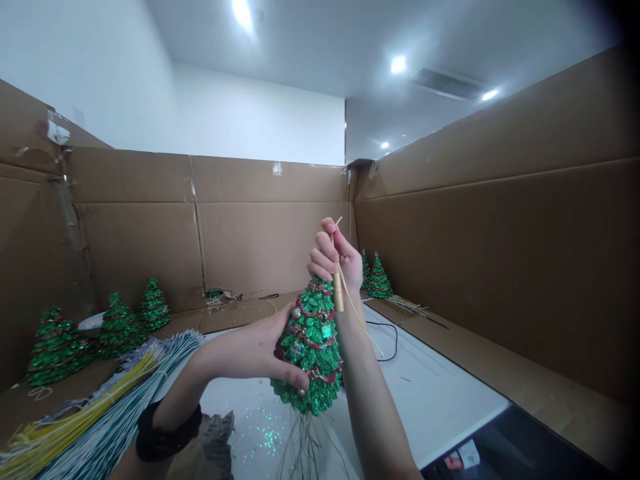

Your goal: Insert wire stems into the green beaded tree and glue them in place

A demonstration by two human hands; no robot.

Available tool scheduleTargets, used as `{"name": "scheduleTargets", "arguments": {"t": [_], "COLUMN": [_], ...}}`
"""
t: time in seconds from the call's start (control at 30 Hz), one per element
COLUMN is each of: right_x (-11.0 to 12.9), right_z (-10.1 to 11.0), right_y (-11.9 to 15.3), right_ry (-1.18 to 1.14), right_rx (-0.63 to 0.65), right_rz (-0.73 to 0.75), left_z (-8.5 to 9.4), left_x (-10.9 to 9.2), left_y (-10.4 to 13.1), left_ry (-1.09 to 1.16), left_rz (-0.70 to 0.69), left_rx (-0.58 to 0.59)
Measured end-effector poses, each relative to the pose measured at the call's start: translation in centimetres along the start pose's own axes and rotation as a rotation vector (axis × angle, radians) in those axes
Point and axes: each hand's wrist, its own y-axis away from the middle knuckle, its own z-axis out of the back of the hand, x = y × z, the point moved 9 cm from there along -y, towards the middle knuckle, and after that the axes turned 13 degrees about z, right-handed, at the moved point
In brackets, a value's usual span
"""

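A small green glittery Christmas tree [315, 333] with red garlands stands upright in front of me. My left hand [283, 367] is closed around its left side, thumb across the lower front. Above the tree's top, my right hand [335, 250] pinches a thin pale-yellow cord [350, 293] between thumb and forefinger. A short end pokes up past the fingertips, and the longer end hangs down along my forearm. Below that hand's curled fingers a gold cylinder [339, 293], perhaps a tool handle, sticks out; its upper part is hidden. Thin wires [306, 440] trail from the tree's base.
More green trees [55, 347] stand at the left, and others [379, 277] at the back right. Bundles of yellow and white-green cords [125, 393] lie at the left. Glitter [267, 437] is scattered over the white board [430, 393]. Cardboard walls [270, 233] surround the table.
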Motion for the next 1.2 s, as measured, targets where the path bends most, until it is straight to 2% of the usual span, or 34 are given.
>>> {"name": "scheduleTargets", "arguments": {"t": [0.2, 0.3, 0.43, 0.63, 0.87, 1.03, 1.2], "right_x": [-0.2, -0.3, -0.1, -0.6, -0.5, -0.1, 0.5], "right_z": [-0.3, 0.2, -0.2, 0.3, -1.4, -0.7, -0.1], "right_y": [-0.2, -0.2, -0.1, -0.1, -0.2, -0.1, -0.2], "right_ry": [-0.164, -0.133, -0.131, 0.016, 0.004, 0.082, 0.054], "right_rx": [0.043, -0.006, 0.002, -0.080, 0.017, -0.029, 0.028], "right_rz": [-0.002, -0.010, -0.002, -0.077, -0.083, -0.064, 0.008], "left_z": [0.1, 0.1, 0.0, -0.1, 0.0, 0.2, 0.0], "left_x": [-0.4, -0.6, -0.6, -0.3, 0.4, 0.2, -0.5], "left_y": [0.3, 0.3, 0.2, 0.5, 0.4, 0.4, 0.8], "left_ry": [0.008, 0.011, 0.017, -0.010, -0.039, -0.046, -0.045], "left_rz": [-0.001, -0.008, 0.004, 0.021, -0.010, 0.004, 0.051], "left_rx": [-0.009, -0.017, -0.010, 0.035, 0.082, 0.040, -0.019]}}
